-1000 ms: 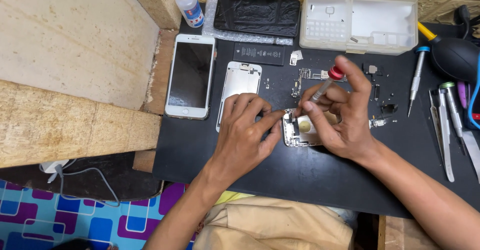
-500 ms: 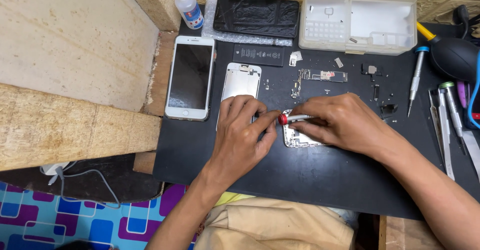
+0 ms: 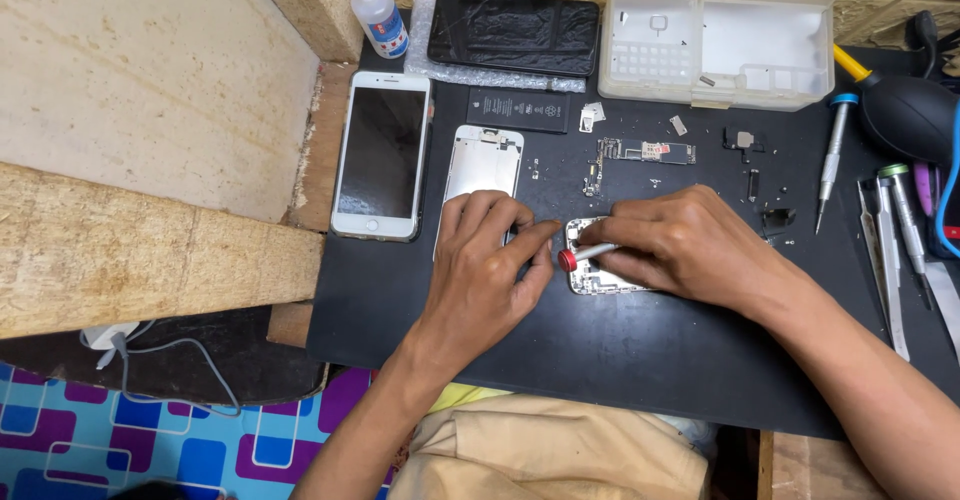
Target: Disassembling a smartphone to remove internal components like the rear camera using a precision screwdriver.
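The right hand [image 3: 690,245] pinches a small screwdriver [image 3: 585,255] with a red cap, fingers closed round its silver shaft so that it lies almost flat, cap pointing left. Under that hand lies a white phone frame [image 3: 600,278], opened up, near the middle of the black mat [image 3: 620,360]; most of the frame is hidden by the hand. The left hand [image 3: 490,260] rests palm down just beside it, fingers curled and spread, fingertips close to the red cap; it presses on the mat and the frame's left edge but closes round nothing that can be seen.

Touching the left hand's knuckles on the far side lies a silver back plate [image 3: 483,160]. Left of that, at the mat's left edge, a white phone [image 3: 382,155] lies screen up. Toward the far edge are a black battery [image 3: 518,110], a narrow circuit board [image 3: 645,151], a cracked dark screen [image 3: 512,33] and a clear parts box [image 3: 720,30] with its lid open. A small dropper bottle [image 3: 380,15] stands at the far left corner. Along the right edge lie more screwdrivers [image 3: 832,155], tweezers [image 3: 885,250] and a black air blower [image 3: 910,115].
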